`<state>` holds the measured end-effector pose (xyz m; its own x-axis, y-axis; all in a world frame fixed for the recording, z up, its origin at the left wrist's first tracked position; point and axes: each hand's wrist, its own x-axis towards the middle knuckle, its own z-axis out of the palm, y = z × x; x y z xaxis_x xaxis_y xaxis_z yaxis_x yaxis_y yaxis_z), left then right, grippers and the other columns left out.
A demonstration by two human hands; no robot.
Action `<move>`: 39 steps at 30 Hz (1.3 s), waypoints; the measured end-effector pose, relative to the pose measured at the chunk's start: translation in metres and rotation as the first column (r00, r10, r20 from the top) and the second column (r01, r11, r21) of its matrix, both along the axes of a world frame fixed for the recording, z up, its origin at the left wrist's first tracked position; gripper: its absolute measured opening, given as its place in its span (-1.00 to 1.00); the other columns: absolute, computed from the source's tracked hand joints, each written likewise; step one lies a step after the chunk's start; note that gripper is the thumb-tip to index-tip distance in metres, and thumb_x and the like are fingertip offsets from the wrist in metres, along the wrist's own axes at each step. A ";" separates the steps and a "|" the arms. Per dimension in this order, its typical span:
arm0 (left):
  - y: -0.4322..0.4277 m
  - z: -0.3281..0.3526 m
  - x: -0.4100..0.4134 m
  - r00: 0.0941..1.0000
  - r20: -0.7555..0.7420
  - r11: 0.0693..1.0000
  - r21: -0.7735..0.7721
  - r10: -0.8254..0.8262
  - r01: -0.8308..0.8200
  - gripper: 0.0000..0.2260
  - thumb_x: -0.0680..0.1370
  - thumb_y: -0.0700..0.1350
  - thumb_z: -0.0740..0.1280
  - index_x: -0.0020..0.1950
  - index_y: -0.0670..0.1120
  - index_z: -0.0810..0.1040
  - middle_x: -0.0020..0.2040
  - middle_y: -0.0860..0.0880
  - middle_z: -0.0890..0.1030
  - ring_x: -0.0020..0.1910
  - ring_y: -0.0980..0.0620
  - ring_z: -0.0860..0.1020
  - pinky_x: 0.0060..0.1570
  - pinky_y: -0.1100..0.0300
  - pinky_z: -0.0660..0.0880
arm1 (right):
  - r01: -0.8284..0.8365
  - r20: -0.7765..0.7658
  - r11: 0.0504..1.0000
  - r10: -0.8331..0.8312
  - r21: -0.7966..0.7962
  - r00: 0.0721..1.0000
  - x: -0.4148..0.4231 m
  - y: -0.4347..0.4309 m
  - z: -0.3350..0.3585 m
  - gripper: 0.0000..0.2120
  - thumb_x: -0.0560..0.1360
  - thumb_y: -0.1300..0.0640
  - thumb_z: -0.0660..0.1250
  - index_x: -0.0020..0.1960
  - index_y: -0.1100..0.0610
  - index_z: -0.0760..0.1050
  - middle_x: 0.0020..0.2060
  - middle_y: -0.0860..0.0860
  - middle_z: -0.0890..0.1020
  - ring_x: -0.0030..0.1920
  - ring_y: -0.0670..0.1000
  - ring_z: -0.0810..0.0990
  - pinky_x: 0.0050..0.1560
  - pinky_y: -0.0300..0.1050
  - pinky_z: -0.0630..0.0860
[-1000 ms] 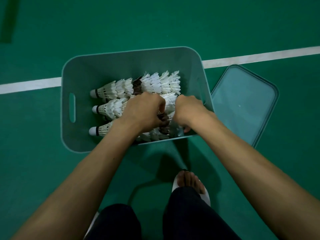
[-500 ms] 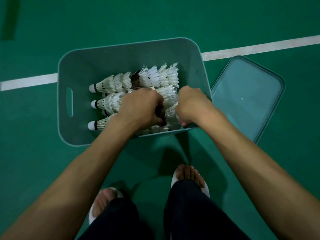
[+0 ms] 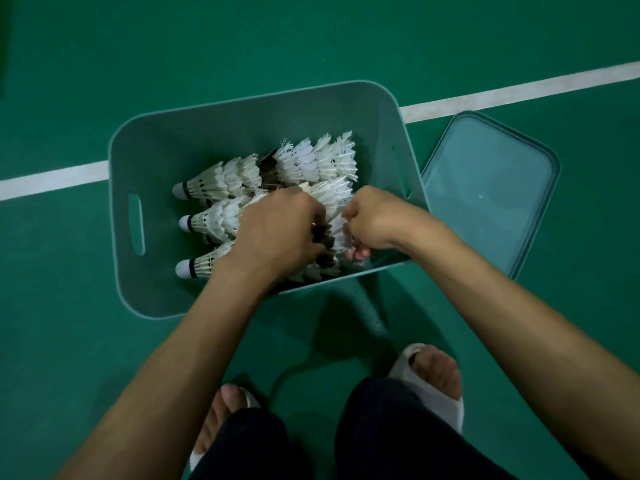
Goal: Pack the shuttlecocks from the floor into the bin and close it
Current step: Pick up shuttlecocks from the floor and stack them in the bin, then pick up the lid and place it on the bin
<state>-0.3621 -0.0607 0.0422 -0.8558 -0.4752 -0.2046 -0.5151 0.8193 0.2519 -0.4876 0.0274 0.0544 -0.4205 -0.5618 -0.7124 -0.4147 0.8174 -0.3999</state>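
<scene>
Probably a badminton court (dim light): green floor [image 3: 311, 36], white line [image 3: 519, 91], shuttlecocks [image 3: 214, 181].

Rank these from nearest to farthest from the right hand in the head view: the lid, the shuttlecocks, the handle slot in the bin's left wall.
1. shuttlecocks: inside the bin; the right hand is among them, touching the feathers.
2. lid: on the floor just to the right of the bin.
3. handle slot: across the bin, in its left wall.
</scene>
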 end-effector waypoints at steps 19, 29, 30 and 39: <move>0.083 0.076 -0.070 0.908 -0.418 0.999 -0.019 0.033 -0.045 -0.87 0.52 0.05 0.31 -0.03 0.04 0.57 -0.10 0.06 0.61 -0.08 -0.06 0.57 -0.20 0.08 0.45 | 0.306 -0.361 0.760 -0.570 -0.574 0.738 -0.078 0.117 0.085 -0.77 0.32 0.08 0.21 -0.24 0.10 0.64 -0.34 0.08 0.71 -0.27 0.22 0.71 -0.12 0.11 0.70; 0.176 -0.019 -0.125 0.946 -0.141 0.954 -0.113 -0.292 0.278 -0.79 0.50 -0.07 0.36 0.10 -0.09 0.55 0.09 -0.11 0.54 0.16 -0.16 0.49 -0.06 -0.02 0.50 | 0.507 -0.377 0.857 -0.503 -0.097 0.778 -0.098 0.221 -0.041 -0.79 0.42 0.16 0.35 -0.05 0.12 0.73 -0.01 0.20 0.73 0.05 0.25 0.68 0.03 -0.02 0.60; 0.179 -0.036 -0.124 0.948 -0.034 0.945 -0.097 -0.315 0.311 -0.72 0.49 -0.06 0.36 0.17 -0.09 0.52 0.16 -0.12 0.51 0.22 -0.16 0.46 0.07 -0.04 0.47 | 0.522 -0.369 0.849 -0.511 -0.079 0.776 -0.090 0.226 -0.054 -0.78 0.41 0.16 0.35 -0.03 0.12 0.73 0.03 0.22 0.71 0.09 0.25 0.67 0.08 -0.01 0.60; 0.186 -0.102 -0.093 0.915 0.036 0.914 -0.029 -0.403 0.404 -0.49 0.49 0.08 0.39 0.37 -0.09 0.38 0.41 -0.20 0.36 0.41 -0.24 0.31 0.36 -0.14 0.37 | 0.868 -0.100 0.418 -0.908 -0.267 0.406 -0.085 0.244 -0.100 -0.72 0.26 0.11 0.53 -0.04 0.15 0.71 -0.13 0.16 0.75 -0.05 0.18 0.73 0.07 0.03 0.65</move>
<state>-0.4547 0.1254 -0.0593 -0.9702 -0.0983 -0.2216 -0.1457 0.9670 0.2090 -0.5721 0.2717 -0.0452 -0.8614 0.1317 -0.4905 0.4276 0.7093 -0.5604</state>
